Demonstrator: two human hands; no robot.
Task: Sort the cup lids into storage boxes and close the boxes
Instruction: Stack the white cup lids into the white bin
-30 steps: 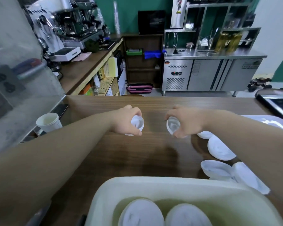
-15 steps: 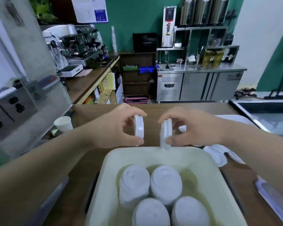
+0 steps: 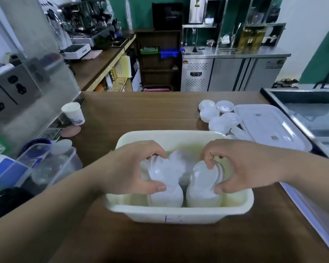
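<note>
Cream rectangular plastic storage box [image 3: 179,213] sits mid-counter on brown wooden counter [image 3: 141,111]. Left hand [image 3: 129,169] pinches a translucent white round cup lid [image 3: 160,171] between thumb and fingers, inside the box, over stacked lids [image 3: 165,198]. Right hand [image 3: 241,166] grips a second such lid [image 3: 203,173] likewise. Loose white lids [image 3: 217,118] lie at 1 o'clock from the box, touching a clear flat box cover [image 3: 270,126]. White paper cup [image 3: 73,113] stands at 10 o'clock.

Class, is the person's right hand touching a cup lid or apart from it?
Touching. The head view shows the right hand pinching a clear cup lid between thumb and fingers, over the cream box.
</note>
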